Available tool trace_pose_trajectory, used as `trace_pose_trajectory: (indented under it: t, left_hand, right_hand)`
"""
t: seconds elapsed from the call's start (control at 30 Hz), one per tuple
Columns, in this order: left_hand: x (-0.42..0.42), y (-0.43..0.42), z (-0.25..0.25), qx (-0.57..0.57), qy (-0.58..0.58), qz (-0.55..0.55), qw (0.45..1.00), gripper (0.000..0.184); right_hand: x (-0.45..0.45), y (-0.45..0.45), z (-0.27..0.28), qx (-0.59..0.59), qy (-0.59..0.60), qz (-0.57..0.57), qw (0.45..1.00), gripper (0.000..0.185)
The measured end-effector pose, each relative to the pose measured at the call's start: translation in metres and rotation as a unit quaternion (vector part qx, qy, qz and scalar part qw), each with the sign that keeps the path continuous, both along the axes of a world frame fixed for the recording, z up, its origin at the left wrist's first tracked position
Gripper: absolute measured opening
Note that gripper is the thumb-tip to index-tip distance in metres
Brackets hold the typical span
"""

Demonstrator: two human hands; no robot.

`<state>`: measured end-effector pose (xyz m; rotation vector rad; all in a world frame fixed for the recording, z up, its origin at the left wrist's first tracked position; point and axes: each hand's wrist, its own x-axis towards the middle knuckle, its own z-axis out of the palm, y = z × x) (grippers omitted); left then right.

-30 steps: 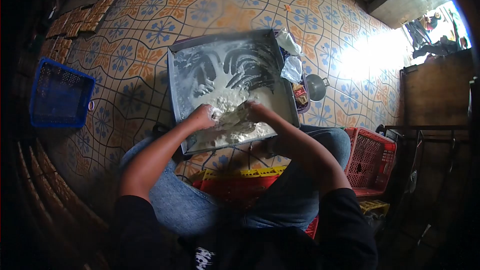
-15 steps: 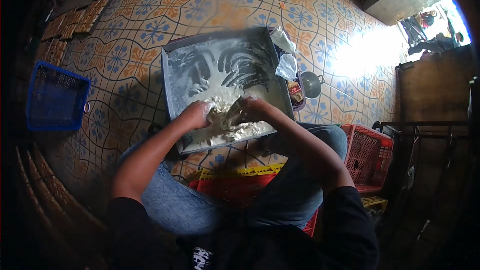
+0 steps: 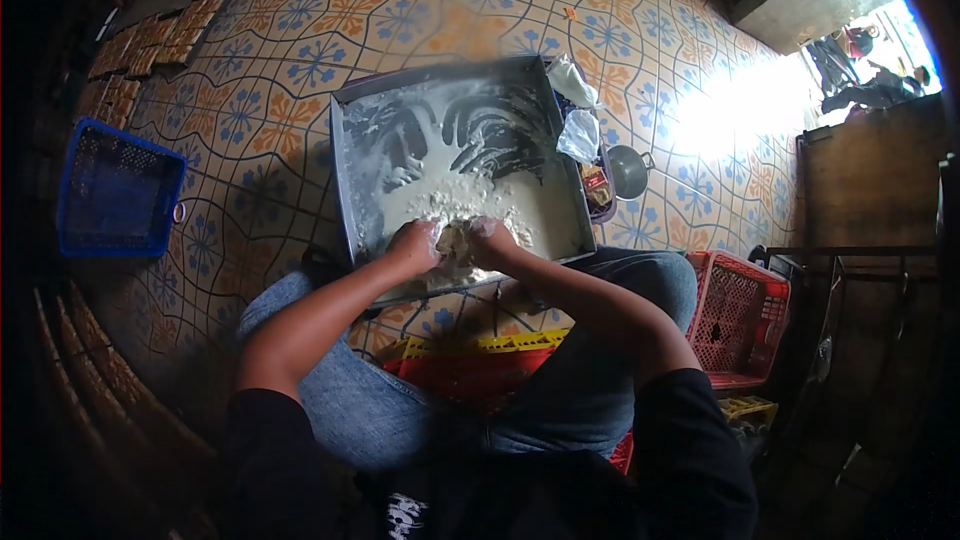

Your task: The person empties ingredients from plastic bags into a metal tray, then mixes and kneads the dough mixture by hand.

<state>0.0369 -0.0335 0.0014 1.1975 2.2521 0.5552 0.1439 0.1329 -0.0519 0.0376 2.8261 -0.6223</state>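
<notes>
A square grey metal tray (image 3: pixel 341 165) rests in front of me, tilted a little and smeared inside with pale, wet batter. Near its front side lies a lumpy, cream-coloured dough (image 3: pixel 455 202). My left hand (image 3: pixel 416 244) is sunk into this mass, its fingers curled and coated white. Just to the right, my right hand (image 3: pixel 490 242) also closes on the dough, with only a small gap between the two. The fingertips of both hands are hidden in the mixture. Finger-wide streaks mark the far half of the tray floor.
Plastic bags (image 3: pixel 578 135) and a packet lie in a basket (image 3: pixel 602 202) right of the tray, beside a metal pan (image 3: pixel 628 172). A blue crate (image 3: pixel 120 190) stands left, a red crate (image 3: pixel 740 320) right. Flat slabs (image 3: pixel 155 45) lie far left on the patterned tiles.
Both hands have moved down toward the tray's near side and pressed lower into the dough. The lumps that were heaped between them now spread more flatly beyond the hands.
</notes>
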Motion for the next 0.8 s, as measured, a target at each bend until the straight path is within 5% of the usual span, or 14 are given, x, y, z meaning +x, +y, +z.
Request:
trace_pose_trajectory:
  t: [0.17, 0.33, 0.47, 0.57, 0.67, 0.77, 0.8]
  left_hand:
    - [-0.023, 0.004, 0.001, -0.054, -0.044, -0.031, 0.997, 0.042]
    - [-0.053, -0.001, 0.002, -0.047, -0.089, -0.010, 0.995, 0.034]
    - [-0.065, 0.003, 0.023, -0.069, -0.128, -0.006, 0.989, 0.038]
    - [-0.059, 0.003, 0.023, 0.011, -0.096, 0.006, 0.995, 0.046]
    - [-0.047, 0.003, 0.017, 0.043, -0.055, -0.002, 0.998, 0.052]
    - [-0.035, 0.003, -0.003, 0.029, -0.087, -0.017, 0.996, 0.057]
    - [-0.029, 0.002, -0.016, 0.039, -0.104, -0.014, 0.994, 0.057]
  right_hand:
    - [-0.019, 0.031, -0.035, -0.070, -0.055, -0.004, 0.996, 0.020]
    - [-0.023, 0.071, -0.002, 0.088, 0.000, 0.276, 0.957, 0.029]
    - [-0.018, 0.086, 0.049, -0.184, -0.027, 0.139, 0.973, 0.036]
    - [-0.016, 0.088, 0.061, -0.058, -0.085, 0.037, 0.994, 0.046]
    - [-0.001, 0.082, 0.007, 0.016, 0.059, -0.019, 0.998, 0.050]
    - [0.007, 0.045, -0.001, -0.040, 0.017, -0.071, 0.997, 0.059]
    - [0.014, 0.036, -0.034, -0.268, 0.008, -0.195, 0.943, 0.055]
